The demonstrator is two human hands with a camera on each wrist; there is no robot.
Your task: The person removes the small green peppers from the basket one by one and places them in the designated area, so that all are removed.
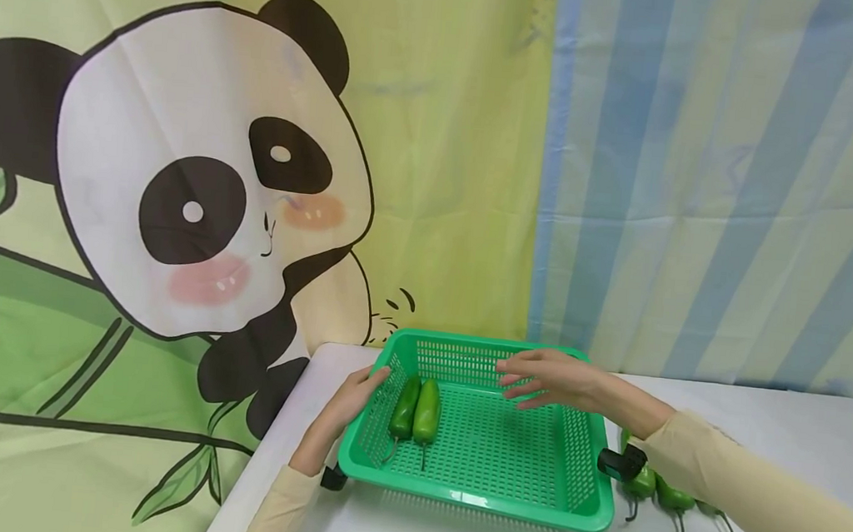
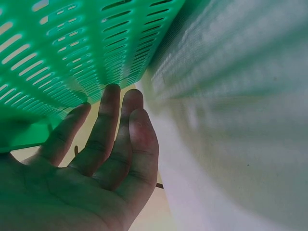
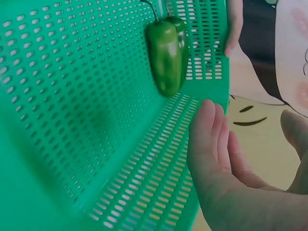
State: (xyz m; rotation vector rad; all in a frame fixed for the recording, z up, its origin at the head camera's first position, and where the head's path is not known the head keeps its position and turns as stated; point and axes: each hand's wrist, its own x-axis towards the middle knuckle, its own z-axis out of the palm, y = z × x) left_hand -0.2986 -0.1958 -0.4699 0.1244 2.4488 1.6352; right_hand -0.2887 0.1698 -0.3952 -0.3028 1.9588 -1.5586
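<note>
A green plastic basket (image 1: 483, 496) with slotted walls stands on the white table. Two green peppers (image 1: 427, 412) lie side by side at its left end, stems toward the near side; the right wrist view shows the same peppers (image 3: 165, 55), one partly behind the other. My left hand (image 1: 346, 400) holds the basket's left side, thumb over the rim; in the left wrist view its fingers (image 2: 109, 115) lie along the outer wall. Above the basket's right half hovers my right hand (image 1: 553, 378), fingers loosely extended, thumb apart, nothing in it.
Several more green peppers (image 1: 673, 492) lie on the table right of the basket, partly hidden by the right forearm. A panda-print curtain (image 1: 213, 116) and a blue striped curtain (image 1: 703, 196) hang behind the table (image 1: 780, 461). Dark wrist devices (image 1: 621, 463) sit at both wrists.
</note>
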